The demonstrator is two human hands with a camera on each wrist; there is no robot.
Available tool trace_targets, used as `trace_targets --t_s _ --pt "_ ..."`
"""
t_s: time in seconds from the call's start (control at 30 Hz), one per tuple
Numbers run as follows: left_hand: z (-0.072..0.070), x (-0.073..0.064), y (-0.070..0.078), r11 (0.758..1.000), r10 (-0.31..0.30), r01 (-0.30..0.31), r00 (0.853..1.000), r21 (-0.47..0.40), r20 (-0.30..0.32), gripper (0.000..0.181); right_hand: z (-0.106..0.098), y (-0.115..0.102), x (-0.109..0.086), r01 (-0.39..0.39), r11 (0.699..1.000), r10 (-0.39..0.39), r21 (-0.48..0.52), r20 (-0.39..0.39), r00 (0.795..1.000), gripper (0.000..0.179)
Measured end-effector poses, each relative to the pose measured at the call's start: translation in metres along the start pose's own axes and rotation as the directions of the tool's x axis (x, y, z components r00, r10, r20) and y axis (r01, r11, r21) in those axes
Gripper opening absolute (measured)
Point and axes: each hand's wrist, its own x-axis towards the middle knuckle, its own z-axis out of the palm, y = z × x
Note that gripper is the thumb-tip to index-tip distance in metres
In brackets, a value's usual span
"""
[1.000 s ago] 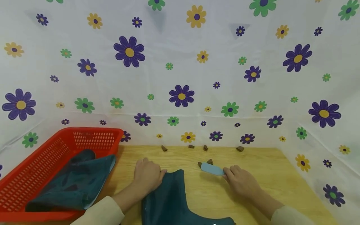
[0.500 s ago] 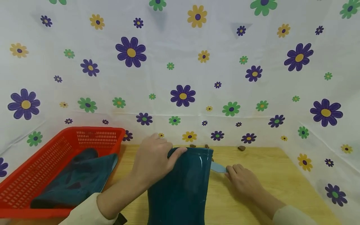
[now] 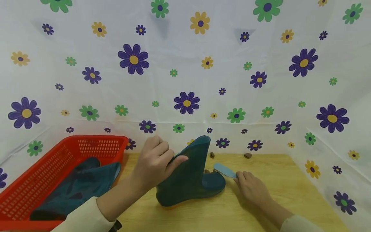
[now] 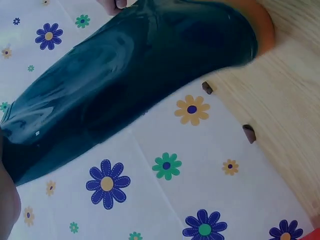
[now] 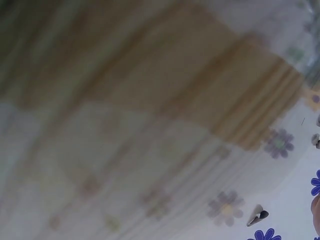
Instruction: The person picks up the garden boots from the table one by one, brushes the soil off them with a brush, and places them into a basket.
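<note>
A dark teal rubber boot (image 3: 185, 177) with an orange sole is roughly upright, its toe pointing right. My left hand (image 3: 153, 161) grips the top of its shaft, thumb along the near side. In the left wrist view the boot (image 4: 135, 80) stretches across the frame, with part of the left hand (image 4: 7, 200) at the edge. My right hand (image 3: 252, 187) holds a light-blue brush (image 3: 224, 169) by its handle. The brush's bristles face down, just behind and right of the boot's toe. The right wrist view is mostly blurred wood and sleeve-like cloth.
A red plastic basket (image 3: 66, 145) on the left holds another teal boot (image 3: 78, 187). Small brown pieces, one at the right (image 3: 247, 155), lie along the table's back edge. A flowered white sheet (image 3: 226, 74) encloses the wooden table (image 3: 278, 193).
My left hand has lifted the boot and swung it forward, so its toe now lies near the brush. The brush has turned slightly, and its bristles now show.
</note>
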Motion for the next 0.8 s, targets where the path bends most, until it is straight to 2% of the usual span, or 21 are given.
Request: trace_targets --t_s 0.13,0.3,0.43,0.5,0.53,0.67,0.73,0.8 --pt "-0.013 -0.004 0.002 0.998 0.052 -0.053 0.999 -0.037 -0.015 0.059 -0.001 -0.002 0.001 -0.026 1.000 0.026 -0.003 0.014 1.000 0.013" --pt "-0.028 -0.001 0.010 0.985 0.138 -0.145 0.987 -0.091 -0.079 0.055 0.000 -0.005 -0.001 -0.071 0.997 0.071 -0.005 0.026 0.997 0.014" --pt "-0.038 0.006 0.016 0.956 0.154 -0.171 0.984 -0.239 -0.085 0.052 -0.001 -0.005 0.000 -0.103 0.995 0.103 0.012 0.020 0.994 0.014" --pt "-0.044 0.008 0.018 0.921 0.139 -0.158 0.987 -0.355 -0.080 0.049 -0.001 -0.005 0.000 -0.112 0.993 0.112 0.022 0.007 0.994 0.014" --pt "-0.046 0.009 0.018 0.896 0.129 -0.149 0.989 -0.418 -0.075 0.047 0.000 -0.005 0.000 -0.115 0.993 0.115 0.027 0.002 0.993 0.014" --pt "-0.055 0.011 0.018 0.766 0.082 -0.074 0.997 -0.639 -0.017 0.036 0.000 -0.005 0.001 -0.112 0.993 0.113 0.028 -0.019 0.993 0.014" --pt "-0.057 0.009 0.016 0.702 0.057 -0.024 0.998 -0.712 0.023 0.031 -0.001 -0.004 0.001 -0.113 0.993 0.114 0.030 -0.012 0.993 0.013" --pt "-0.057 0.007 0.014 0.663 0.032 0.020 0.998 -0.748 0.055 0.029 -0.001 -0.004 0.001 -0.116 0.993 0.116 0.028 -0.003 0.993 0.012"
